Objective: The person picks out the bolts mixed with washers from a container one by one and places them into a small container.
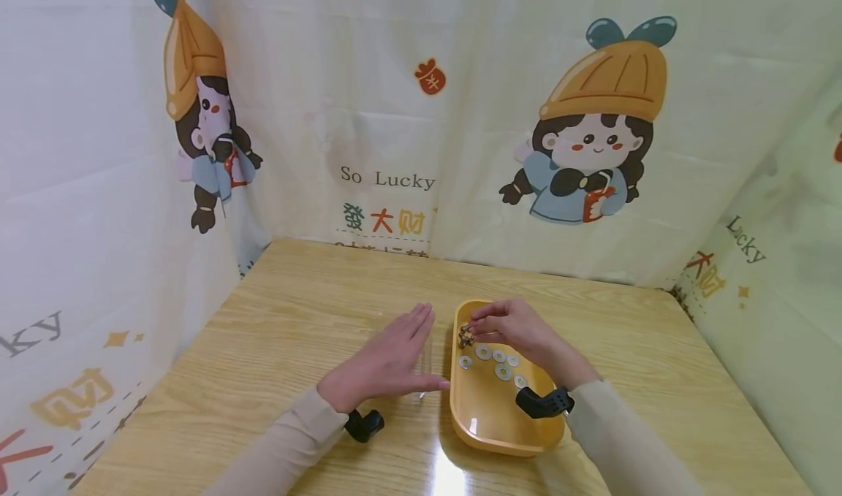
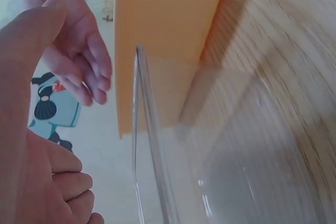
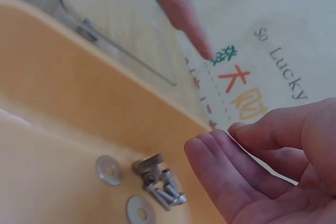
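Observation:
My left hand (image 1: 388, 357) is spread above a clear plastic box (image 2: 247, 156), its thumb apart from the straight fingers. In the head view the hand covers most of the box. My right hand (image 1: 516, 335) hovers over the far part of an orange tray (image 1: 473, 419), fingers loosely bent and nothing visible in them. Close to its fingertips lies a small pile of metal screws (image 3: 163, 187). Several flat washers (image 1: 503, 372) are scattered on the tray floor beside the pile.
The tray and clear box stand side by side on a wooden table (image 1: 316, 299). Printed curtains (image 1: 480, 153) hang behind the table and along both sides. Each wrist carries a black camera mount (image 1: 544, 402).

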A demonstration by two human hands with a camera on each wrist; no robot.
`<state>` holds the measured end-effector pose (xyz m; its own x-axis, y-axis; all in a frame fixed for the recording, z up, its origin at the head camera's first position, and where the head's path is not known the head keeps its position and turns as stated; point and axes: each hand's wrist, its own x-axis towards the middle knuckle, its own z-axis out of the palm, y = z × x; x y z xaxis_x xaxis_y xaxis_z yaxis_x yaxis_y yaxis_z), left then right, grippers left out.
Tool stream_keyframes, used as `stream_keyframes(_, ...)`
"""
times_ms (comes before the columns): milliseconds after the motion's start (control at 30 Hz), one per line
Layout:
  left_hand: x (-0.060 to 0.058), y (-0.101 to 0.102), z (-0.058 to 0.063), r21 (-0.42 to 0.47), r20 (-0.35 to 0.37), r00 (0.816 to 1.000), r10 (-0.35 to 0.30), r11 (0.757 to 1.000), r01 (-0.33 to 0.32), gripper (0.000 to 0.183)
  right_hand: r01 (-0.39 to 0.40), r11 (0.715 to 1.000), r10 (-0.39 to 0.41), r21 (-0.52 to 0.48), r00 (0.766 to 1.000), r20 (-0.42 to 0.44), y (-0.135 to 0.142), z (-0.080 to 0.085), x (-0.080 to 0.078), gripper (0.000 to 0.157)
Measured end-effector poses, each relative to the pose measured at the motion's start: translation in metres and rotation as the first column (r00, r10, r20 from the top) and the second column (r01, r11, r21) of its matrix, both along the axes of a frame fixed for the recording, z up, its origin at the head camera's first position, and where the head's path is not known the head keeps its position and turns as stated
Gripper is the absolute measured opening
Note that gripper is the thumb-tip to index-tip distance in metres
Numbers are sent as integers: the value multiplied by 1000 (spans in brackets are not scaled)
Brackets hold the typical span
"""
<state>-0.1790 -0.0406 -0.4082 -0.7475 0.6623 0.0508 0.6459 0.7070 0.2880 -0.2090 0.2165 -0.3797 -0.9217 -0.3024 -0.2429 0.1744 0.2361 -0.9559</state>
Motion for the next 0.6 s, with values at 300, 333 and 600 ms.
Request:
stream_keyframes(300,3,19,-1,-23,-28,998,-49,999,49,112,40,999,-40,20,999,-7,2,-20,0,33)
stream_keyframes(333,3,20,-2,-24,-29,998,-57,998,56,112,43,999,-43,27,999,-8,1,-22,0,33)
stream_keyframes(600,5,29,-7,-63,-42,994,-101,993,99,108,36,997,-35,70,999,-4,-4,-36,0,31)
